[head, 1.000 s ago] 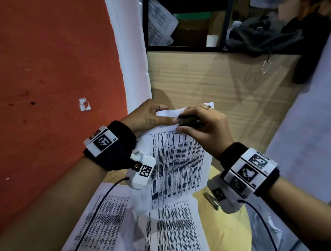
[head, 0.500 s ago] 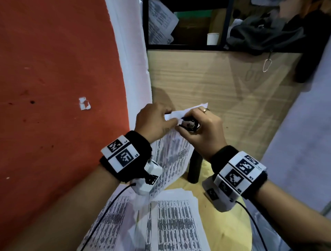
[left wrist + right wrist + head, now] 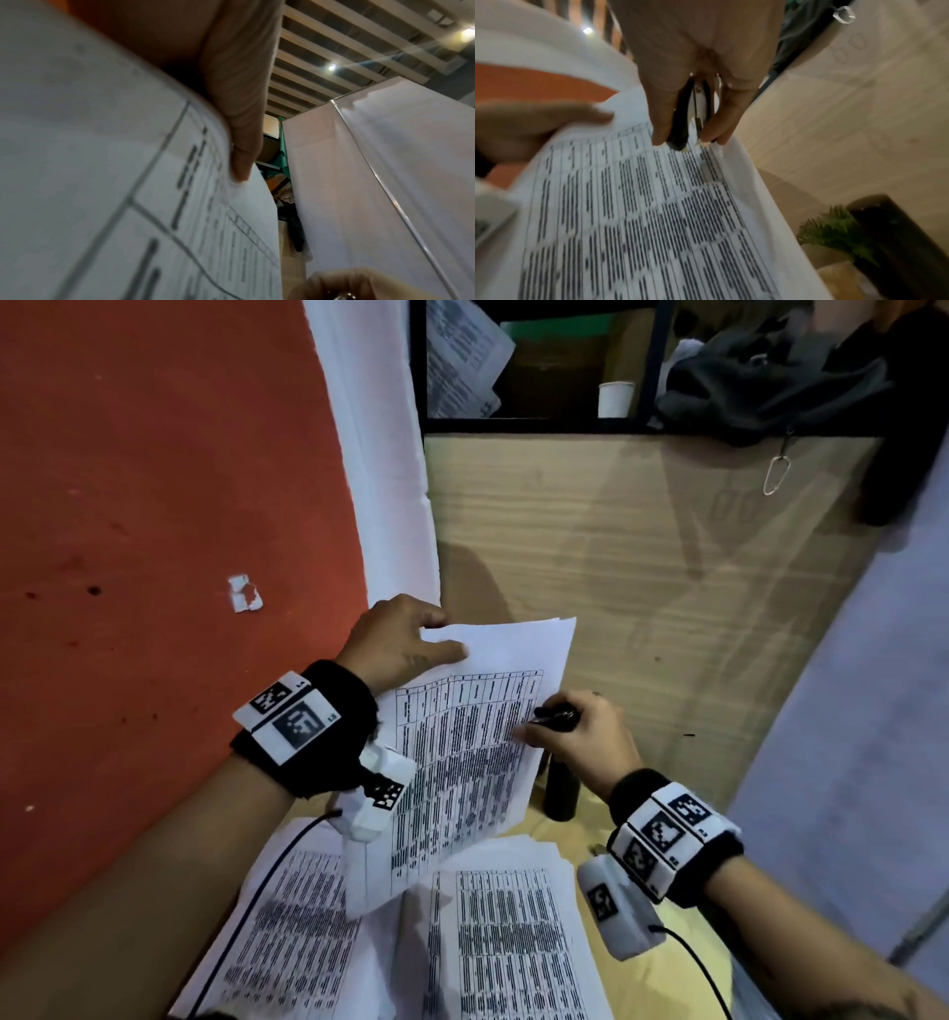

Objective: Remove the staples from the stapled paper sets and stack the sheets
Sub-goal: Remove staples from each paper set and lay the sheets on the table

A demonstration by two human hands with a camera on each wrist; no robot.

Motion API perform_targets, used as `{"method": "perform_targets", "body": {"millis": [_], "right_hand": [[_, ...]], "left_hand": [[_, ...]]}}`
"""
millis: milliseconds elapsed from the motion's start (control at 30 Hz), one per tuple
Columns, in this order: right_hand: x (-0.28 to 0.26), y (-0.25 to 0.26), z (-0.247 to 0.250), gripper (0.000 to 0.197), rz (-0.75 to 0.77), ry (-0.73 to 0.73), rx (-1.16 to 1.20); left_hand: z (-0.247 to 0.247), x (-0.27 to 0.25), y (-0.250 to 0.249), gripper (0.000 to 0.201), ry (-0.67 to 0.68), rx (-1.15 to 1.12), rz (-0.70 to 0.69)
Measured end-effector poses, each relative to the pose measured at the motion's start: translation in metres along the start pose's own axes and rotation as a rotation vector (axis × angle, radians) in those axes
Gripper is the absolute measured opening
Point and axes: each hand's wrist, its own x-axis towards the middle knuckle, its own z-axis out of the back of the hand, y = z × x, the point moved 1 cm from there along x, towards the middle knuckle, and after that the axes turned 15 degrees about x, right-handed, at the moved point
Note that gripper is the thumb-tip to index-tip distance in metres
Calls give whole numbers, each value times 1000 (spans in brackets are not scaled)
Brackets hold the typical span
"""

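A printed paper set (image 3: 472, 747) is held up over the table, tilted toward me. My left hand (image 3: 436, 642) pinches its top left corner, thumb on the front; in the left wrist view a finger (image 3: 239, 125) presses the sheet (image 3: 102, 182). My right hand (image 3: 536, 726) grips a black staple remover (image 3: 557, 715) at the set's right edge, a little below the top right corner. In the right wrist view the staple remover (image 3: 693, 115) sits between thumb and fingers, its tip touching the page (image 3: 641, 213). No staple is visible.
Two piles of printed sheets lie on the round yellow table (image 3: 688, 968), a left pile (image 3: 292, 942) and a right pile (image 3: 513, 947). A black cylinder (image 3: 561, 788) with a small green plant (image 3: 839, 229) beside it stands behind the paper. A wooden panel (image 3: 642, 567) rises beyond.
The right hand with the staple remover has come away from the top corner and dropped to the paper's right edge. The left hand has moved left, and the set now shows flat and unfolded.
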Motion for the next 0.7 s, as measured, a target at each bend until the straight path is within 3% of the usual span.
{"method": "perform_targets", "body": {"millis": [100,167,267,367,433,567,633,700], "right_hand": [[4,-1,1,32,-103,54,382],[7,2,4,29,-225,170,529],[9,6,6,40,-348,342,655],[13,5,7,72,-334,337,728],[14,6,14,79,-312,304,751],[16,9,34,79,-270,260,814],[15,9,37,75,-286,260,848],[13,9,33,78,-308,269,859]], "left_hand": [[7,-3,7,6,143,-155,-26],[11,-3,10,20,209,-252,-68],[12,-3,12,15,235,-302,-86],[10,-2,28,13,123,-287,-60],[11,-5,55,15,79,-244,-46],[5,-27,114,17,13,-289,133],[-10,-41,121,32,21,-441,261],[-32,-55,111,29,116,-686,348]]}}
